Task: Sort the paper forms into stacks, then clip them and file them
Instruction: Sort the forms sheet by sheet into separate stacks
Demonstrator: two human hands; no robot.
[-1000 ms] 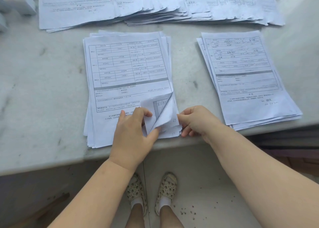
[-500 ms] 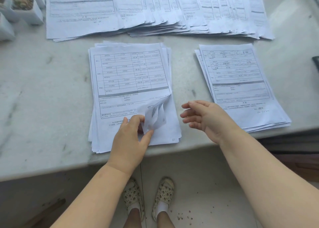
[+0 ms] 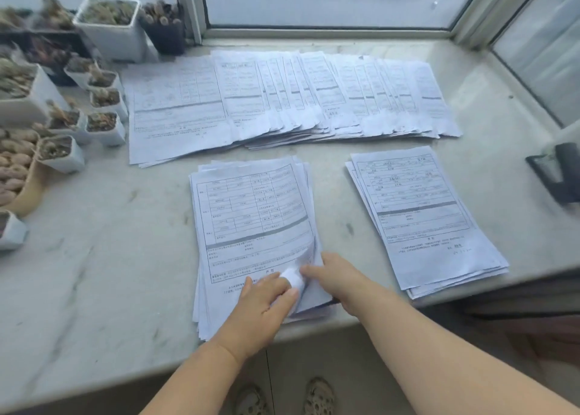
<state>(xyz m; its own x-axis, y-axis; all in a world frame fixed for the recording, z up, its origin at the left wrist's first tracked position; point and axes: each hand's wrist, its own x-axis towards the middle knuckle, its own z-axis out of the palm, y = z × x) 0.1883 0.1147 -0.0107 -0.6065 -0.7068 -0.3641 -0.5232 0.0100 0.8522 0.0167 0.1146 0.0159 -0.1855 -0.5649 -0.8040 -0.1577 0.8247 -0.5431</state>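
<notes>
A thick stack of printed forms [image 3: 251, 220] lies in front of me on the marble sill [image 3: 94, 257]. My left hand [image 3: 263, 304] rests on its lower part and pinches the curled bottom-right corner of the top sheets. My right hand [image 3: 335, 276] reaches in from the right, fingertips touching that lifted corner, fingers fairly straight. A second, thinner stack of forms [image 3: 420, 216] lies to the right near the sill's edge. Many more forms [image 3: 282, 100] are fanned out in an overlapping row at the back.
Several small white pots of succulents [image 3: 103, 25] crowd the left and back-left of the sill. A dark object [image 3: 558, 176], blurred, sits at the right edge. Window frames [image 3: 329, 33] close off the back and right. My feet show on the floor below.
The camera has tilted up, showing the window and pots. My right hand moved back in from the right to the lifted corner, which my left hand still holds.
</notes>
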